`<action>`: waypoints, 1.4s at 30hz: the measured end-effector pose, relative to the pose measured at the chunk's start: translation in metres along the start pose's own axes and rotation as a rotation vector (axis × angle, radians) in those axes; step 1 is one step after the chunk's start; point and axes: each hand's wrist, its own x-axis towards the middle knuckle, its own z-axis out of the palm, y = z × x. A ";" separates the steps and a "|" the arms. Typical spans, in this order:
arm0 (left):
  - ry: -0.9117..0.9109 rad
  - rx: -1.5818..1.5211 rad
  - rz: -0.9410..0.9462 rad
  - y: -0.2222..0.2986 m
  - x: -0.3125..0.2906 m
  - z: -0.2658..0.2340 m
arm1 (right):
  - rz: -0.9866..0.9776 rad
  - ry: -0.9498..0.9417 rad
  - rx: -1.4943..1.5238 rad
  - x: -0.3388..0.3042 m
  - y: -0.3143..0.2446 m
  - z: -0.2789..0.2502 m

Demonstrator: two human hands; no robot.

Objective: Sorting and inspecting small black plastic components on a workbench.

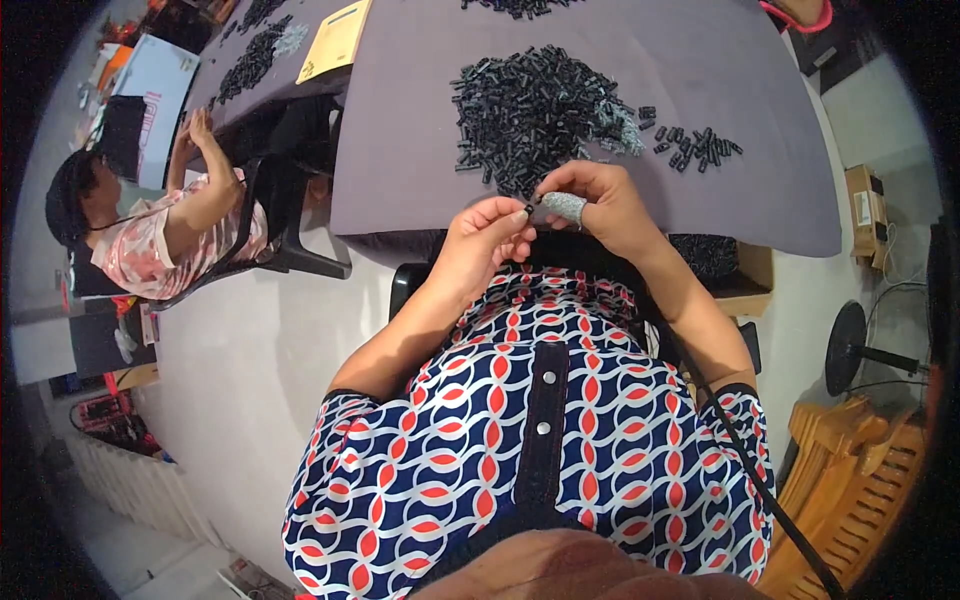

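Note:
At the near edge of the cloth-covered table, my two hands meet in front of my body. My left hand (485,242) pinches a small black cylindrical piece (530,209) between thumb and fingertips. Close against it, my right hand (612,208) is closed in a pinch, its thumb wrapped in a grey covering (564,207); whatever lies between those fingertips is too small to make out. Just beyond my hands spreads a large heap of small black pieces (530,110). Small silvery parts (618,130) lie along its right side, and several black pieces (705,148) sit apart further right.
A box of black pieces (705,255) stands below the table edge by my right arm. A co-worker (160,215) sits at the left near another black heap (250,65). A yellow booklet (335,40) lies on the table; wooden furniture (850,480) stands at lower right.

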 end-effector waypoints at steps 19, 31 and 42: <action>-0.063 0.199 -0.053 0.023 0.002 0.003 | -0.477 -0.144 -0.642 0.005 -0.033 -0.004; -0.058 0.490 0.100 0.020 0.003 0.024 | -0.397 -0.114 -0.773 -0.002 -0.037 -0.008; 0.091 1.014 0.566 -0.002 0.000 0.025 | 0.008 -0.026 -0.241 -0.005 -0.006 -0.008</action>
